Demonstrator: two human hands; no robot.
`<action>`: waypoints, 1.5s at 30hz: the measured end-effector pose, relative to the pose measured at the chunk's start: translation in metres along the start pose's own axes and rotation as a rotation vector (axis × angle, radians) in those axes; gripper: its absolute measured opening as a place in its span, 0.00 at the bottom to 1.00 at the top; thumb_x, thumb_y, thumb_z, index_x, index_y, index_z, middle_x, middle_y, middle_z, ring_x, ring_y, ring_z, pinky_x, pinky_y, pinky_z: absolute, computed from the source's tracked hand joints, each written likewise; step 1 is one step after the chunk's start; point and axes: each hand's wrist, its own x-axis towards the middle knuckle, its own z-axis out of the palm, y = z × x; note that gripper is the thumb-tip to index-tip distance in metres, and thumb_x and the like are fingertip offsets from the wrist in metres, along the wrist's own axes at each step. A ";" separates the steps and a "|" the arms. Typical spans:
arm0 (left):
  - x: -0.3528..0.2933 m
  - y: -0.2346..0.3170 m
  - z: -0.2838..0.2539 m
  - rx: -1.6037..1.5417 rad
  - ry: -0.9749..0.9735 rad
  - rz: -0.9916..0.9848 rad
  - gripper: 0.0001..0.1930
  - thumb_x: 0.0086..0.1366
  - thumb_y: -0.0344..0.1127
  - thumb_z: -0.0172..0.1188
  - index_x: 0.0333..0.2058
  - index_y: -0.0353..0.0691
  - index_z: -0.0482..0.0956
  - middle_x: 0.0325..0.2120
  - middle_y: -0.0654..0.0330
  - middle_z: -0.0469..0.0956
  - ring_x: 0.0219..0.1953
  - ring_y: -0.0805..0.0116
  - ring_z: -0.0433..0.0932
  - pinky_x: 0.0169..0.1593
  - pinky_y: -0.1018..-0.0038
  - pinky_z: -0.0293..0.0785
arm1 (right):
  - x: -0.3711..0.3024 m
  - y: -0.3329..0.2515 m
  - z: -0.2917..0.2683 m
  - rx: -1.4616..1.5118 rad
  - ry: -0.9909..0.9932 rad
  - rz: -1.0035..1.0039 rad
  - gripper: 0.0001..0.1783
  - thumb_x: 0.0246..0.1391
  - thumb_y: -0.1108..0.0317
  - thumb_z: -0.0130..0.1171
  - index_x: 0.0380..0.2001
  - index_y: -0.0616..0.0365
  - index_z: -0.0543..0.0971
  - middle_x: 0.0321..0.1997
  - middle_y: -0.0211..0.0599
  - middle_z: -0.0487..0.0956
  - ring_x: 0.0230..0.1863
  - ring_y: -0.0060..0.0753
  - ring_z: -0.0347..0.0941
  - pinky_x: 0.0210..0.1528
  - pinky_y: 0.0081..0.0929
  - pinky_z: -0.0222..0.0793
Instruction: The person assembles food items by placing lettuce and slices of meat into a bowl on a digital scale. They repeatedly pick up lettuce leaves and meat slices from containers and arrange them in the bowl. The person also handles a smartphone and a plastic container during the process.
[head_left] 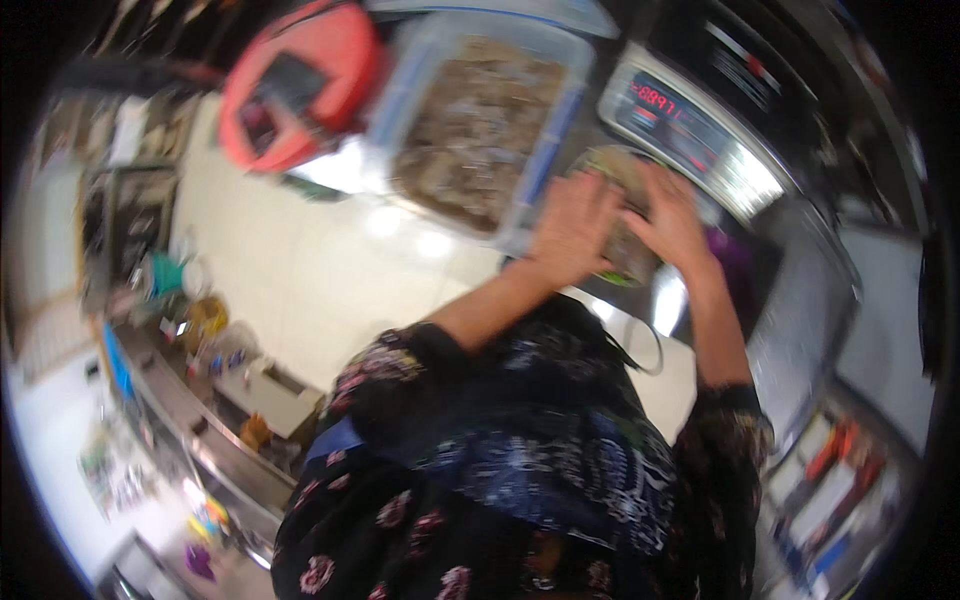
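Observation:
Beside the scale is a pale, see-through package [628, 258] with brownish contents and some green at its edges. It is partly covered by my hands, and its exact kind is too blurred to tell. My left hand [574, 228] lies over its left side with the fingers stretched out flat. On the other side, my right hand [672, 218] rests with its fingers extended and its thumb spread toward the left hand. A digital scale [690, 125] with a lit red display stands just beyond the right hand.
Left of my hands is a clear plastic tub [580, 75] filled with greyish-brown food pieces. A red round stool or lid [345, 50] with dark objects on it is at the far left. A silvery plastic-covered surface [800, 310] lies to the right. Light floor tiles [300, 250] show at left.

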 end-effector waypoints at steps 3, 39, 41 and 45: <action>0.005 -0.002 -0.005 0.032 -0.043 -0.028 0.51 0.41 0.53 0.69 0.60 0.37 0.52 0.59 0.37 0.50 0.64 0.43 0.47 0.64 0.47 0.38 | 0.009 -0.003 -0.002 -0.048 -0.043 0.024 0.38 0.39 0.60 0.64 0.55 0.62 0.63 0.55 0.47 0.68 0.57 0.47 0.61 0.60 0.42 0.50; -0.046 -0.032 0.021 -0.563 0.253 -0.332 0.25 0.63 0.27 0.47 0.59 0.34 0.57 0.55 0.45 0.62 0.52 0.52 0.67 0.56 0.66 0.64 | -0.027 -0.027 -0.004 0.025 0.185 0.036 0.29 0.43 0.60 0.62 0.51 0.53 0.70 0.57 0.37 0.66 0.58 0.43 0.60 0.60 0.41 0.54; -0.051 -0.035 0.025 -0.622 0.198 -0.400 0.26 0.66 0.28 0.44 0.62 0.39 0.50 0.50 0.49 0.67 0.46 0.63 0.72 0.50 0.69 0.70 | -0.037 -0.016 -0.007 0.082 0.303 0.181 0.27 0.44 0.63 0.61 0.49 0.55 0.71 0.54 0.39 0.69 0.55 0.45 0.64 0.57 0.39 0.58; -0.040 -0.031 0.026 -1.496 -0.053 -0.851 0.29 0.68 0.29 0.42 0.64 0.53 0.44 0.49 0.53 0.69 0.43 0.65 0.74 0.44 0.67 0.75 | -0.064 0.033 0.017 0.455 0.261 0.672 0.18 0.53 0.67 0.55 0.47 0.59 0.71 0.46 0.43 0.74 0.37 0.37 0.73 0.40 0.32 0.70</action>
